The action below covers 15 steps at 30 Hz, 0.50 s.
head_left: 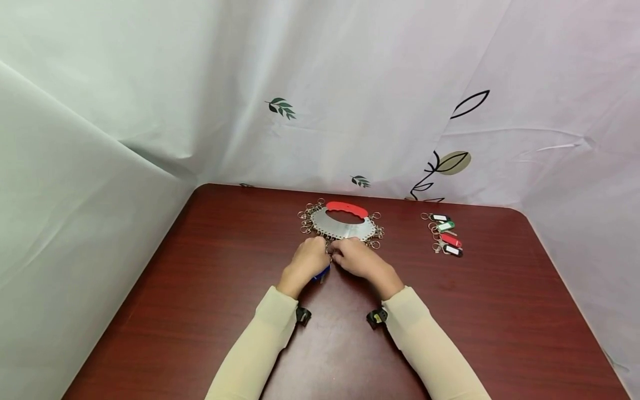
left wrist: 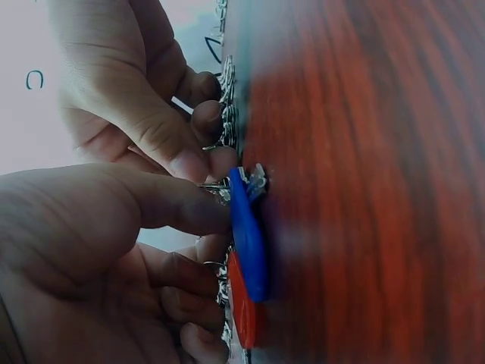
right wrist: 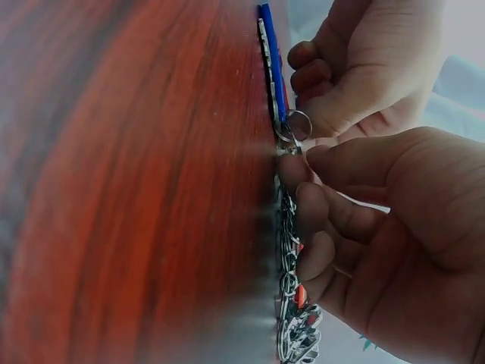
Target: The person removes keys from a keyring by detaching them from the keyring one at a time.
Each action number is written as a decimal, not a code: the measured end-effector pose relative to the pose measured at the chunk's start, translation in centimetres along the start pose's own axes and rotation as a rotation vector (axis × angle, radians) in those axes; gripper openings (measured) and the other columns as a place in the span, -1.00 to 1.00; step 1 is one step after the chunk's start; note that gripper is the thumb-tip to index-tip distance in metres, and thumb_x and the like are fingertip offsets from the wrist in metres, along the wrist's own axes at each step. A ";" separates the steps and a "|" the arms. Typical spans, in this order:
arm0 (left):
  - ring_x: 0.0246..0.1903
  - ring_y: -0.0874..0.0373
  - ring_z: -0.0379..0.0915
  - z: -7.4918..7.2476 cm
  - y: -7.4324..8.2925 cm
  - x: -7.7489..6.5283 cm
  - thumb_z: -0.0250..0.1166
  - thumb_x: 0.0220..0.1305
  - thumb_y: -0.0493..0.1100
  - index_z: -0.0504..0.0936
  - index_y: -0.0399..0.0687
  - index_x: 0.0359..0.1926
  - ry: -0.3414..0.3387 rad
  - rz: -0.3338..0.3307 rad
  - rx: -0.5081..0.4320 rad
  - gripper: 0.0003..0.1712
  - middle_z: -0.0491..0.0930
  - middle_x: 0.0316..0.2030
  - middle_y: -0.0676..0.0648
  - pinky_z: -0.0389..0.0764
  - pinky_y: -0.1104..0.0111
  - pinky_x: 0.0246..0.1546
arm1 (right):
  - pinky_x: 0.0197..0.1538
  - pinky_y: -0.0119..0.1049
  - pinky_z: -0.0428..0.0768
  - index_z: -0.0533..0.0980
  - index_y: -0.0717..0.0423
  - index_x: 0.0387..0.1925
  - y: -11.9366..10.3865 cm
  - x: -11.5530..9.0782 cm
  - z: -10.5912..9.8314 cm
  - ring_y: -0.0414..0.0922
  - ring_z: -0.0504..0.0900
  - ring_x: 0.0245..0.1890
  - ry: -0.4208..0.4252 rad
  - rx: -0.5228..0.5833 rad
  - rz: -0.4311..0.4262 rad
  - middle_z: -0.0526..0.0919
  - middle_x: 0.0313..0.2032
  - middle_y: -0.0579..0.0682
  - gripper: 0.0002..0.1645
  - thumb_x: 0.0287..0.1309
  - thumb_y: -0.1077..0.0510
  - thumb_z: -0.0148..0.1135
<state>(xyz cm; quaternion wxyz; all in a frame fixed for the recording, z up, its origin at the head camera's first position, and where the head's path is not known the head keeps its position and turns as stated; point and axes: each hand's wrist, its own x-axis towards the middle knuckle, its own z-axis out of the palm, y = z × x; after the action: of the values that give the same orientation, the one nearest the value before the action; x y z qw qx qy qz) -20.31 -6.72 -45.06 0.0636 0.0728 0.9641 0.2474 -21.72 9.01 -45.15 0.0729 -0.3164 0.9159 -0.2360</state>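
A curved metal key holder (head_left: 340,227) with a red handle (head_left: 347,209) lies on the table, many small clips and rings along its edge. At its near edge my left hand (head_left: 306,260) pinches the key ring (right wrist: 310,126) of a blue key tag (left wrist: 250,246) between thumb and forefinger. A key (left wrist: 258,182) hangs beside that tag. My right hand (head_left: 361,259) meets it fingertip to fingertip, pinching a small metal clip (right wrist: 291,150) at the ring. A red tag (left wrist: 241,307) shows below the blue one in the left wrist view. Fingers hide part of the clip.
To the right on the brown table (head_left: 500,311) lie several tagged keys in a column: a black tag (head_left: 440,218), a green tag (head_left: 445,226), a red tag (head_left: 450,240) and another black tag (head_left: 453,251). White curtain (head_left: 350,83) hangs behind the table and at its sides.
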 end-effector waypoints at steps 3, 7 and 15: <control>-0.49 -0.01 0.50 0.1 -0.2 0.0 0.25 0.18 -0.25 0.43 -0.03 -0.68 -0.005 -0.015 -0.034 -0.69 0.58 -0.53 -0.11 0.58 0.05 -0.36 | 0.01 -0.11 0.67 0.71 0.11 -0.10 0.1 0.0 0.2 -0.05 0.73 -0.13 0.006 0.016 0.019 0.79 -0.20 0.00 -0.80 0.35 0.26 0.22; -0.54 0.02 0.43 -0.2 -0.1 -0.1 0.25 0.21 -0.26 0.31 0.02 -0.74 0.005 -0.035 -0.087 -0.56 0.41 -0.63 -0.03 0.53 0.15 -0.43 | 0.00 -0.13 0.67 0.72 0.11 -0.10 0.2 0.1 0.3 -0.09 0.72 -0.16 0.065 0.047 0.045 0.79 -0.21 -0.02 -0.80 0.35 0.25 0.23; -0.41 0.05 0.55 -0.8 -0.4 0.2 0.23 0.24 -0.35 0.54 -0.06 -0.53 0.125 0.046 -0.155 -0.79 0.58 -0.50 -0.02 0.62 0.14 -0.27 | -0.22 -0.29 0.60 0.71 0.10 -0.26 0.4 0.4 0.3 -0.24 0.62 -0.41 0.226 0.175 0.087 0.75 -0.43 -0.08 -0.91 0.31 0.27 0.31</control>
<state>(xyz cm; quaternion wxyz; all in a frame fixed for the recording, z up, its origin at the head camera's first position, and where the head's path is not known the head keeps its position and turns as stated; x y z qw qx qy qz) -20.63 -7.39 -44.55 0.0032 0.0744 0.9423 0.3265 -22.19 8.90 -45.56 0.0068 -0.2404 0.9069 -0.3458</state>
